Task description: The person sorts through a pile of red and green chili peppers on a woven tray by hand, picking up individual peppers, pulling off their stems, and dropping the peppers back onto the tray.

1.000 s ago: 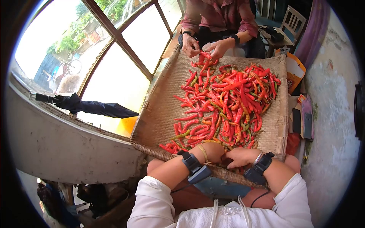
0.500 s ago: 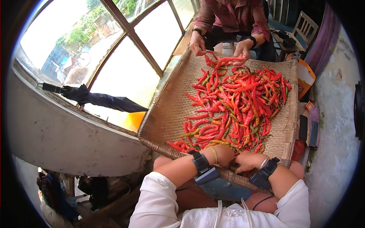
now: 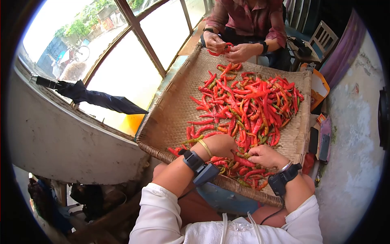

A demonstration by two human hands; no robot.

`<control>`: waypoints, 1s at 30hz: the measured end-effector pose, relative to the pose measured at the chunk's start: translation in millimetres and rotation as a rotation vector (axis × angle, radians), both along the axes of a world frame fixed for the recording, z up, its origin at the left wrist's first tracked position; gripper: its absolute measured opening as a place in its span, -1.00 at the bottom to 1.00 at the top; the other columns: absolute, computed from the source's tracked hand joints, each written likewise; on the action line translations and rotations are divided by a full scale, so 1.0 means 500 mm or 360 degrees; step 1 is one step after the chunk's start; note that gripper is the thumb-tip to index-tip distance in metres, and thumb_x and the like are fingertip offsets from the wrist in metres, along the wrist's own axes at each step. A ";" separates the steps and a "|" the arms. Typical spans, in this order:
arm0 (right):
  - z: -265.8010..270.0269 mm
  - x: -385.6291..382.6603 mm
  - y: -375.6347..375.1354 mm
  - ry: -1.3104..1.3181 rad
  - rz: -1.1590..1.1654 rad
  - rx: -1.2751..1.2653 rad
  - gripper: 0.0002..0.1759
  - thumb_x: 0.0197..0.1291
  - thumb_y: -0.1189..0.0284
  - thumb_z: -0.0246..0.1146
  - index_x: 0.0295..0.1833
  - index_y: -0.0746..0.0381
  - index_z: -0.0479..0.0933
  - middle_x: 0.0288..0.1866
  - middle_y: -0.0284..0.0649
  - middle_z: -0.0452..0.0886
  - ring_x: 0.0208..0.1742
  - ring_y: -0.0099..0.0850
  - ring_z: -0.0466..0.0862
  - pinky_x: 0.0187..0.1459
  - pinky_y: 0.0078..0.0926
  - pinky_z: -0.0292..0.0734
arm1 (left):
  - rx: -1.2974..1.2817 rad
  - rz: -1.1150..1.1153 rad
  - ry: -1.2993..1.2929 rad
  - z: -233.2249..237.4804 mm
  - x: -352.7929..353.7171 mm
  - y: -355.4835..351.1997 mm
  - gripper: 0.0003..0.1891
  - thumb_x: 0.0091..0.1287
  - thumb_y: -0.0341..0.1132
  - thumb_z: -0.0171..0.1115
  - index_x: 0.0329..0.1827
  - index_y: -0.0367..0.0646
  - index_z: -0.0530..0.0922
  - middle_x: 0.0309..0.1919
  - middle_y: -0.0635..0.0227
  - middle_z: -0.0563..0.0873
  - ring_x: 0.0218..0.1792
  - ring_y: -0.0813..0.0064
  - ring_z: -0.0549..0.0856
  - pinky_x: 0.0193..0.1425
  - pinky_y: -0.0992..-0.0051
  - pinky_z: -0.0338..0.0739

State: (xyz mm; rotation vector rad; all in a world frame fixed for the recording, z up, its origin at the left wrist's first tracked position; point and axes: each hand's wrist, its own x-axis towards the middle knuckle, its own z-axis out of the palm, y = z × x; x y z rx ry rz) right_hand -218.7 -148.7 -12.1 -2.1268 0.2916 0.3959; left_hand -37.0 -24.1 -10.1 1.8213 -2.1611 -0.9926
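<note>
Many red chili peppers [image 3: 260, 99], some greenish or orange, lie heaped in a shallow woven tray [image 3: 166, 118]. My left hand [image 3: 219, 146] is over the near part of the heap, its fingers curled downward and mostly hidden behind the hand. Close by on the right, my right hand [image 3: 266, 156] has thumb and fingers pinched together at a greenish-orange chili pepper [image 3: 243, 155] between the two hands. Whether the left fingertips also grip it cannot be seen. More peppers lie below my hands, by the tray's near rim.
Across the tray, another person's hands [image 3: 231, 49] hold red peppers above the far edge. A folded dark umbrella [image 3: 97, 97] rests along the windowsill at left. A wooden chair [image 3: 321, 40] stands at back right, and a wall [image 3: 349, 134] runs along the right side.
Both my hands have moved from the near rim farther in over the peppers, exposing those beneath. The other person's hands have come together around peppers. The view has shifted slightly.
</note>
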 end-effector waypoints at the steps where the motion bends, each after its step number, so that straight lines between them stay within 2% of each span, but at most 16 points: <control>1: -0.006 -0.001 -0.004 -0.0010 -0.0075 -0.0052 -0.78 0.00 0.33 0.17 -0.37 0.28 0.49 -0.49 -0.05 0.53 -0.43 -0.19 0.54 -0.38 -0.33 0.39 | -0.0015 0.0131 -0.0034 0.002 0.017 0.006 -0.77 -0.01 -0.21 0.24 -0.38 -0.17 0.61 -0.53 0.16 0.61 -0.48 0.21 0.59 -0.38 0.32 0.44; 6: -0.030 -0.008 -0.006 -0.0005 -0.0069 -0.0511 -0.77 0.00 0.30 0.18 -0.44 0.27 0.47 -0.51 -0.05 0.52 -0.40 -0.12 0.54 -0.35 -0.23 0.39 | -0.0082 0.0574 -0.0069 0.056 0.112 0.035 -0.78 0.01 -0.24 0.24 -0.37 -0.19 0.61 -0.52 0.15 0.62 -0.46 0.22 0.60 -0.37 0.36 0.46; 7: -0.028 -0.007 -0.003 0.0013 -0.0007 -0.0553 -0.75 0.01 0.28 0.17 -0.45 0.28 0.47 -0.52 -0.05 0.53 -0.38 -0.10 0.55 -0.32 -0.20 0.39 | -0.0328 0.0645 -0.0109 0.059 0.132 0.039 -0.79 0.03 -0.26 0.24 -0.35 -0.19 0.61 -0.53 0.14 0.62 -0.46 0.23 0.60 -0.36 0.38 0.46; 8: -0.025 -0.003 0.000 0.0029 -0.0028 -0.0544 -0.75 0.01 0.28 0.17 -0.45 0.28 0.47 -0.52 -0.05 0.53 -0.38 -0.10 0.55 -0.32 -0.20 0.39 | -0.0454 0.0928 -0.0029 0.063 0.142 0.037 -0.82 0.01 -0.31 0.26 -0.37 -0.20 0.61 -0.55 0.12 0.61 -0.46 0.21 0.61 -0.36 0.33 0.47; 10: -0.022 0.005 0.006 0.0094 -0.0009 -0.0233 -0.74 0.01 0.29 0.16 -0.45 0.30 0.46 -0.55 -0.06 0.52 -0.40 -0.10 0.54 -0.32 -0.21 0.40 | -0.0907 0.1582 0.0441 0.069 0.135 0.019 -0.67 0.09 -0.33 0.25 -0.10 -0.30 0.52 -0.32 0.07 0.63 -0.36 0.19 0.64 -0.22 0.33 0.52; 11: -0.029 0.007 0.006 0.0017 -0.0014 -0.0127 -0.72 0.08 0.29 0.15 -0.47 0.30 0.46 -0.60 -0.14 0.52 -0.56 -0.25 0.54 -0.45 -0.32 0.42 | -0.1146 0.1528 0.0164 0.063 0.133 0.011 -0.65 0.10 -0.32 0.25 -0.08 -0.31 0.50 -0.28 0.07 0.62 -0.30 0.17 0.63 -0.17 0.34 0.51; 12: -0.024 0.010 0.009 0.0018 -0.0023 -0.0126 -0.72 0.08 0.29 0.15 -0.47 0.30 0.46 -0.60 -0.14 0.52 -0.56 -0.25 0.54 -0.45 -0.32 0.42 | -0.1382 0.1463 -0.0118 0.062 0.128 0.004 -0.63 0.10 -0.32 0.25 -0.06 -0.32 0.49 -0.24 0.07 0.61 -0.25 0.15 0.62 -0.13 0.34 0.50; 14: -0.007 0.015 0.017 0.0192 -0.0433 0.0457 -0.71 0.17 0.29 0.10 -0.46 0.28 0.48 -0.62 -0.30 0.52 -0.71 -0.52 0.45 -0.62 -0.54 0.36 | -0.1017 0.1251 0.0148 0.055 0.088 -0.004 -0.63 0.09 -0.31 0.26 -0.07 -0.30 0.50 -0.24 0.07 0.61 -0.16 0.16 0.58 -0.07 0.34 0.47; 15: -0.006 0.013 0.016 0.0188 -0.0432 0.0459 -0.71 0.17 0.29 0.10 -0.46 0.28 0.48 -0.62 -0.30 0.52 -0.71 -0.52 0.45 -0.62 -0.54 0.36 | -0.0709 0.1005 0.0257 0.057 0.060 -0.006 -0.63 0.08 -0.31 0.26 -0.06 -0.28 0.50 -0.23 0.06 0.60 -0.16 0.14 0.58 -0.07 0.33 0.46; 16: -0.007 0.013 0.015 0.0171 -0.0509 0.0649 -0.71 0.20 0.29 0.08 -0.44 0.28 0.49 -0.61 -0.34 0.52 -0.73 -0.61 0.40 -0.66 -0.63 0.31 | -0.0725 0.0608 0.0266 0.049 0.037 -0.009 -0.64 0.07 -0.31 0.26 -0.07 -0.26 0.50 -0.23 0.06 0.59 -0.18 0.13 0.58 -0.09 0.32 0.46; 19: 0.001 0.018 0.016 0.0235 -0.0527 0.0924 -0.71 0.24 0.29 0.05 -0.40 0.27 0.50 -0.60 -0.38 0.52 -0.75 -0.70 0.34 -0.70 -0.74 0.24 | -0.0521 0.0152 0.0530 0.042 -0.030 0.003 -0.63 0.07 -0.35 0.25 -0.03 -0.19 0.46 -0.19 0.11 0.56 -0.22 0.14 0.59 -0.17 0.33 0.47; 22: -0.001 0.017 0.018 0.0342 -0.0419 0.0961 -0.71 0.25 0.28 0.03 -0.34 0.27 0.50 -0.60 -0.36 0.52 -0.76 -0.71 0.32 -0.70 -0.76 0.21 | -0.0320 0.0212 0.0282 0.047 -0.048 0.010 -0.65 0.08 -0.26 0.24 -0.06 -0.17 0.50 -0.44 0.14 0.63 -0.43 0.17 0.61 -0.33 0.34 0.48; 25: 0.007 0.012 0.020 0.0251 -0.0417 0.1098 -0.69 0.27 0.24 0.01 -0.32 0.26 0.49 -0.56 -0.35 0.53 -0.76 -0.71 0.32 -0.70 -0.76 0.22 | -0.0132 0.0143 0.0284 0.060 -0.021 0.012 -0.78 0.07 -0.31 0.22 -0.24 -0.18 0.59 -0.47 0.17 0.64 -0.48 0.20 0.60 -0.36 0.37 0.47; 27: -0.010 0.015 0.018 0.0034 -0.0564 0.0827 -0.70 0.26 0.26 0.02 -0.27 0.29 0.47 -0.52 -0.34 0.52 -0.72 -0.67 0.41 -0.65 -0.71 0.32 | -0.0153 0.0176 0.0240 0.066 0.021 0.016 -0.80 0.06 -0.35 0.22 -0.24 -0.15 0.61 -0.49 0.18 0.64 -0.46 0.27 0.61 -0.35 0.41 0.47; 29: -0.023 0.016 0.011 -0.0048 -0.0674 0.0625 -0.70 0.24 0.28 0.03 -0.25 0.32 0.46 -0.51 -0.34 0.51 -0.68 -0.64 0.48 -0.61 -0.68 0.38 | -0.0392 0.0651 0.0315 0.081 0.058 0.015 -0.81 0.10 -0.40 0.22 -0.23 -0.25 0.58 -0.51 0.19 0.63 -0.51 0.43 0.60 -0.39 0.49 0.47; 30: -0.031 0.018 0.005 -0.0071 -0.0721 0.0639 -0.70 0.23 0.29 0.04 -0.24 0.34 0.47 -0.51 -0.34 0.51 -0.65 -0.62 0.50 -0.58 -0.67 0.41 | -0.0551 0.1104 0.0485 0.062 0.078 0.010 -0.71 0.13 -0.41 0.23 -0.08 -0.30 0.51 -0.39 0.18 0.63 -0.51 0.49 0.58 -0.38 0.55 0.48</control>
